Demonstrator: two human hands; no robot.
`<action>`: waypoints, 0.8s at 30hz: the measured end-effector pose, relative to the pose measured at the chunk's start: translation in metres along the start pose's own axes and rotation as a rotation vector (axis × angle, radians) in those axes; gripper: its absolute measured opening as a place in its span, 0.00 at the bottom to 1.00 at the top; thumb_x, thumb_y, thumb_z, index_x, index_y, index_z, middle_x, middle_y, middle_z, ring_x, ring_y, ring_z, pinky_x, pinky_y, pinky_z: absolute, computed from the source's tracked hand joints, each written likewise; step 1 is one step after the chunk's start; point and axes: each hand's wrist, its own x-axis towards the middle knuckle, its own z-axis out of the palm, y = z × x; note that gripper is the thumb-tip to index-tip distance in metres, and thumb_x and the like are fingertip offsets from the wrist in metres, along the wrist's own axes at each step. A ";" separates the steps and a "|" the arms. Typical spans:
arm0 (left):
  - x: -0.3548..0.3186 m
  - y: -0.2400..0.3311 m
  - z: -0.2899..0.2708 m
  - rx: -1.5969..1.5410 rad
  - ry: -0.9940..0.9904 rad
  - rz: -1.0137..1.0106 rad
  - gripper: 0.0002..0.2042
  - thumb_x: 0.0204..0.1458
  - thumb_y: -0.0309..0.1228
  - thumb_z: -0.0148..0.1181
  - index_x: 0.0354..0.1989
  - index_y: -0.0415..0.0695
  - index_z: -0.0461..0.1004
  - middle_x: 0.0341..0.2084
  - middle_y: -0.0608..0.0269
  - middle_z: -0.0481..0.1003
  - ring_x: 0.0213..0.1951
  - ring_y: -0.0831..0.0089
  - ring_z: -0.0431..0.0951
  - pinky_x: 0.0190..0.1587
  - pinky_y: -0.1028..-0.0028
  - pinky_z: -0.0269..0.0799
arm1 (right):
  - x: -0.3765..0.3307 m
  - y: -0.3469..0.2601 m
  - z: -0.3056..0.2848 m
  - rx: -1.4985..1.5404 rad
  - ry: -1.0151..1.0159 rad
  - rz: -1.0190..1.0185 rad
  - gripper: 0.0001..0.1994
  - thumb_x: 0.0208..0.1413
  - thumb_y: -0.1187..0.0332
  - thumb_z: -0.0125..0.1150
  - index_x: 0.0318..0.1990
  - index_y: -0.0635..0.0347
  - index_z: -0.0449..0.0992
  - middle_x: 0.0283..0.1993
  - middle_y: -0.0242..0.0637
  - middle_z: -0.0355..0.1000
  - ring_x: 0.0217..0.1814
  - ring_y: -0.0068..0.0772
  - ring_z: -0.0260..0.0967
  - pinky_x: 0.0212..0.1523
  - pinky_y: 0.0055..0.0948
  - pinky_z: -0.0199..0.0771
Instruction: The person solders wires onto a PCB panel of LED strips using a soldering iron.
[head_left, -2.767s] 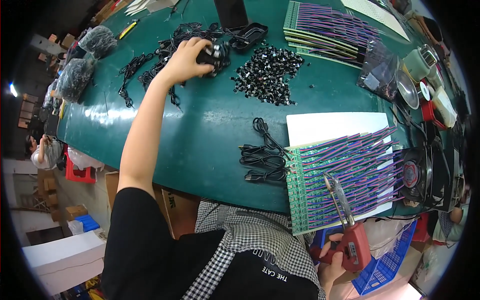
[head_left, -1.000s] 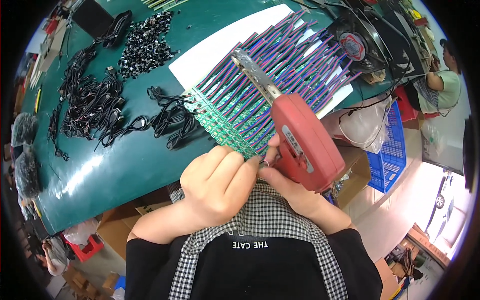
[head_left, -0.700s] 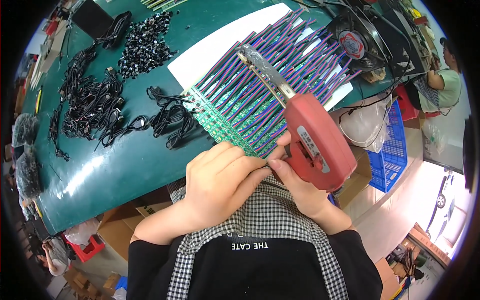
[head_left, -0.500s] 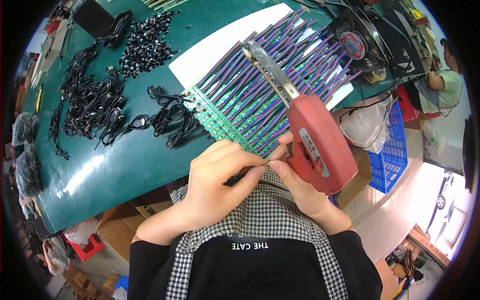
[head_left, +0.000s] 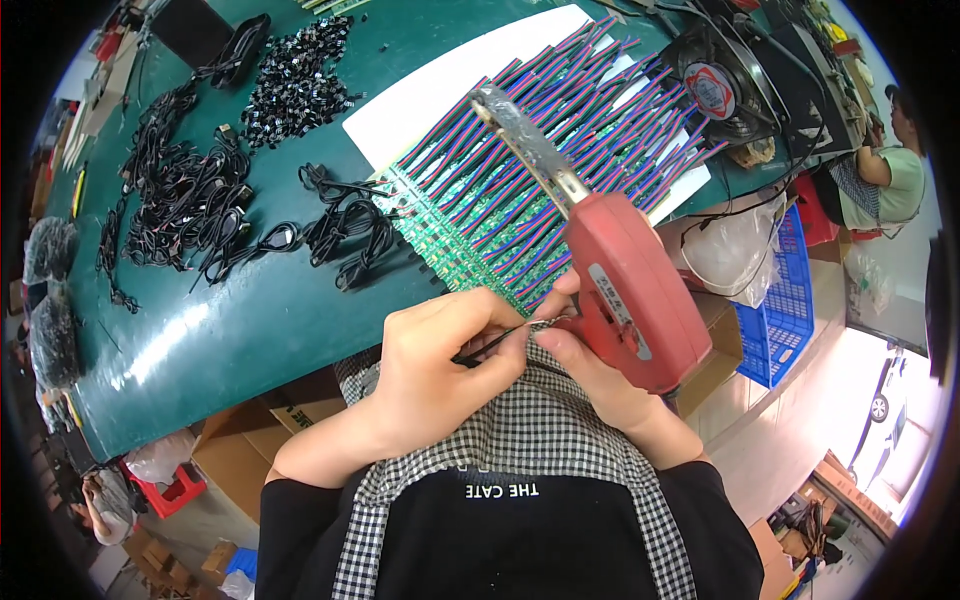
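My left hand pinches a thin black cable between thumb and fingertips, close to the table's near edge. The cable's thin end points toward my right hand. A red soldering gun is gripped in that right hand, its long metal tip slanting up and left over the boards. The right thumb and forefinger are also close around the cable's end; whether they touch it is hard to tell. Beyond lie green circuit boards in a row, with multicoloured flat wires running off them.
Black cables lie heaped on the green table at left, a smaller bundle nearer. Small black connectors are piled behind. A fan stands at far right, above a blue crate. Another person sits at right.
My fingertips have moved slightly apart, and more of the black cable shows between them. The soldering gun has shifted a little left.
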 end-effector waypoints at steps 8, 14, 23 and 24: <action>0.001 0.003 -0.003 -0.011 -0.064 -0.003 0.04 0.44 0.20 0.61 0.27 0.39 0.71 0.16 0.65 0.70 0.17 0.81 0.68 0.21 0.80 0.63 | -0.001 -0.006 0.002 0.058 0.041 0.078 0.33 0.50 0.80 0.61 0.63 0.67 0.51 0.45 0.39 0.68 0.40 0.23 0.71 0.41 0.23 0.74; -0.003 -0.002 -0.005 -0.269 -0.129 -0.163 0.03 0.47 0.20 0.60 0.28 0.38 0.72 0.17 0.68 0.72 0.19 0.88 0.68 0.22 0.84 0.63 | 0.006 -0.017 0.000 0.351 0.035 0.118 0.18 0.49 0.80 0.61 0.48 0.66 0.65 0.41 0.36 0.66 0.36 0.25 0.71 0.39 0.25 0.74; -0.004 -0.002 0.001 -0.251 -0.051 -0.157 0.03 0.48 0.19 0.59 0.30 0.37 0.70 0.20 0.66 0.75 0.21 0.88 0.71 0.24 0.84 0.66 | 0.008 -0.018 0.001 0.302 0.002 0.112 0.45 0.47 0.84 0.60 0.68 0.57 0.37 0.44 0.39 0.64 0.39 0.26 0.71 0.43 0.26 0.73; -0.005 0.000 0.003 -0.217 -0.049 -0.134 0.03 0.48 0.19 0.59 0.29 0.37 0.70 0.19 0.66 0.74 0.21 0.88 0.72 0.24 0.84 0.66 | 0.006 -0.017 -0.002 0.251 -0.011 0.100 0.45 0.47 0.84 0.60 0.68 0.57 0.37 0.44 0.40 0.65 0.39 0.26 0.71 0.43 0.27 0.74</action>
